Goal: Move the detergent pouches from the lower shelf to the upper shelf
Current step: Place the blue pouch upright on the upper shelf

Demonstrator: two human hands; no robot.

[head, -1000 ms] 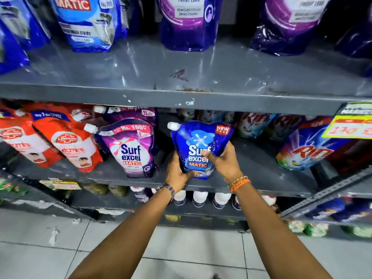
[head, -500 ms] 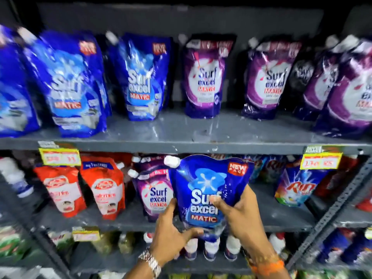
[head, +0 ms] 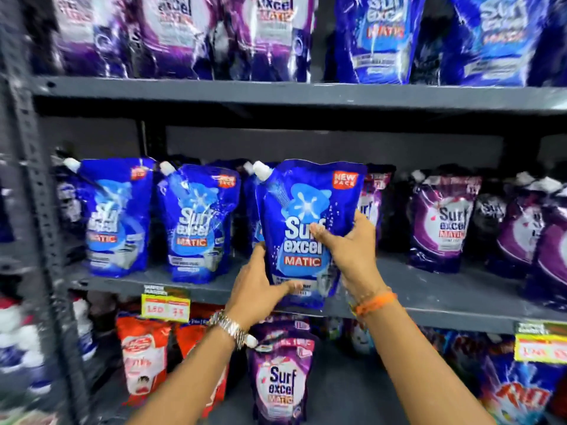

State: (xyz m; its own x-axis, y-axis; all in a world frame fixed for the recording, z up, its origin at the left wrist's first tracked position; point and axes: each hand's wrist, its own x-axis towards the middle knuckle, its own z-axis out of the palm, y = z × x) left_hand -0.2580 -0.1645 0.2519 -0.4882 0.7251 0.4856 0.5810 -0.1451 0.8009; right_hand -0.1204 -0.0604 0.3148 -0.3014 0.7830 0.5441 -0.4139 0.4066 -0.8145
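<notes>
I hold a blue Surf Excel Matic pouch (head: 306, 228) upright with both hands, in front of the upper shelf (head: 429, 305). My left hand (head: 259, 289) grips its lower left edge and bottom. My right hand (head: 349, 253) grips its right side, thumb across the label. Its base hangs level with the shelf's front lip. Two blue pouches (head: 196, 222) stand on that shelf to the left, purple pouches (head: 441, 222) to the right. A purple Surf Excel pouch (head: 280, 378) stands on the lower shelf below my arms.
A grey shelf post (head: 33, 210) runs down the left side. Red refill pouches (head: 144, 363) and Rin packs (head: 518, 394) fill the lower shelf. Yellow price tags (head: 165, 308) hang on the shelf lip. Another shelf (head: 276, 93) above carries more pouches.
Both hands have lifted the blue pouch from the lower shelf up to the level of the shelf above. The view has tilted upward with it.
</notes>
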